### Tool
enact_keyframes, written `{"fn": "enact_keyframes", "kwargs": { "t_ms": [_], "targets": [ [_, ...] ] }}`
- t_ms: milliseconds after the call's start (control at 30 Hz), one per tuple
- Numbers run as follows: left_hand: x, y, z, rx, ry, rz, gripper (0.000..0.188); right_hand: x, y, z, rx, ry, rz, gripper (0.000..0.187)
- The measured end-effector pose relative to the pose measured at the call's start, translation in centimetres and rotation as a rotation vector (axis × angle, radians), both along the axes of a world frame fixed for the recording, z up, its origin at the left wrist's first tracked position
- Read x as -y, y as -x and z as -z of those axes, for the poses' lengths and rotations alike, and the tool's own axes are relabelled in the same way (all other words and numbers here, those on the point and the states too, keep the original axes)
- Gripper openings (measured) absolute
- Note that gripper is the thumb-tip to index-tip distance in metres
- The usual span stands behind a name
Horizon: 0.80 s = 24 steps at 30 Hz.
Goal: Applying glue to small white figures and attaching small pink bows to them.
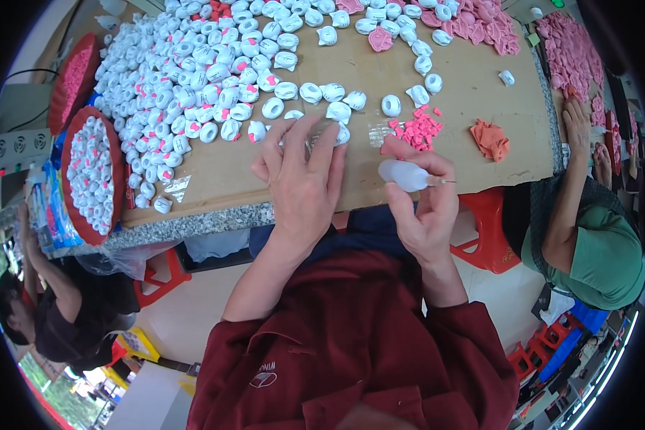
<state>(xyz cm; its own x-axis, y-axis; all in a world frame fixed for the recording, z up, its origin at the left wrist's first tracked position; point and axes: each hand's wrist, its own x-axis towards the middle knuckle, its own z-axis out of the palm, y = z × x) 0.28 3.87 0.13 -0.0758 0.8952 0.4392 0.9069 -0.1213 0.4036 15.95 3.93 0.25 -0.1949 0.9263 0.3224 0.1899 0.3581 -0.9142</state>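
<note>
My left hand (302, 172) lies palm down on the brown cardboard sheet (480, 86), fingers spread over a small white plastic piece (342, 134) that peeks out beside them. My right hand (424, 197) grips a small translucent squeeze bottle (403, 175) with a thin needle tip pointing right. A little heap of tiny pink bits (419, 129) sits just beyond my right hand. A large spread of white plastic pieces (193, 79), some with pink spots, covers the left half of the cardboard.
Two red bowls (86, 179) at the left edge hold white-and-pink pieces. An orange cloth (490, 139) lies at the right. Pink pieces (480, 21) pile at the far right. One person in green (602, 251) sits on my right, another person (50, 315) on my left.
</note>
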Motion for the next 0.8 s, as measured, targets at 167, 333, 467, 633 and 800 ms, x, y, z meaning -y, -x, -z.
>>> {"fn": "enact_keyframes", "kwargs": {
  "t_ms": [167, 333, 467, 633, 800],
  "targets": [
    [0.6, 0.6, 0.1, 0.088, -0.091, 0.097, 0.03, 1.3, -2.0, -1.6, -0.165, 0.249, 0.05, 0.037],
    [2.9, 0.9, -0.2, 1.022, 0.171, 0.203, 0.032, 0.8, -3.1, -2.2, -0.128, 0.138, 0.013, 0.033],
    [2.8, 1.6, 0.1, 1.423, 0.252, 0.298, 0.033, 0.9, -3.1, -2.4, -0.118, 0.198, -0.009, 0.031],
    [2.8, 1.7, 0.3, 1.335, 0.235, 0.337, 0.033, 0.9, -2.7, -2.4, -0.097, 0.257, -0.05, 0.03],
    [2.8, 1.6, 0.1, 1.322, 0.23, 0.316, 0.032, 0.8, -2.6, -2.4, -0.104, 0.265, -0.048, 0.029]
  ]
}}
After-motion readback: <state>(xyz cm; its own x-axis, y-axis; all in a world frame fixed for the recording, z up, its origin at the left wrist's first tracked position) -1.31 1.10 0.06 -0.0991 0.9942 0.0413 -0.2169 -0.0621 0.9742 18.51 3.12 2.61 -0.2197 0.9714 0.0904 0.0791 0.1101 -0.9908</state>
